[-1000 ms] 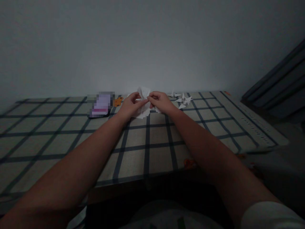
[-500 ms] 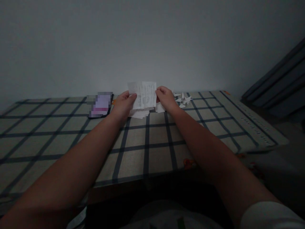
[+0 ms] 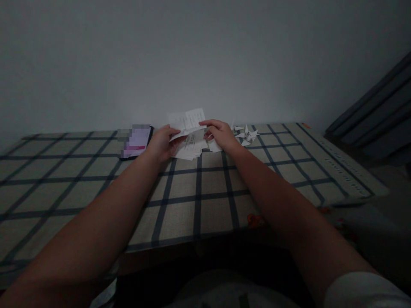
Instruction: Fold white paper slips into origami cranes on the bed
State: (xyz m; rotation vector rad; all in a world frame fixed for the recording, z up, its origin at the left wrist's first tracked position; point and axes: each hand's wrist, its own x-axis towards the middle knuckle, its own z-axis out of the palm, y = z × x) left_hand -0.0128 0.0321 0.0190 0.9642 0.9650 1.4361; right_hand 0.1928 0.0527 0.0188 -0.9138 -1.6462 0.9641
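Checked tablecloth (image 3: 199,201), two hands gripping one slip (image 3: 186,120), phone (image 3: 136,141).

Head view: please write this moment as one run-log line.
left hand: holds paper | right hand: holds paper | paper: bent, above stack | table: phone left, cranes right

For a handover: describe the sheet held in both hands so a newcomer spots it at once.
On the checked table, look at the far edge by the wall, between the phone and the folded paper figures. There the left hand and right hand pinch a printed white sheet; unlike the slips lying beneath, it is lifted and bent.
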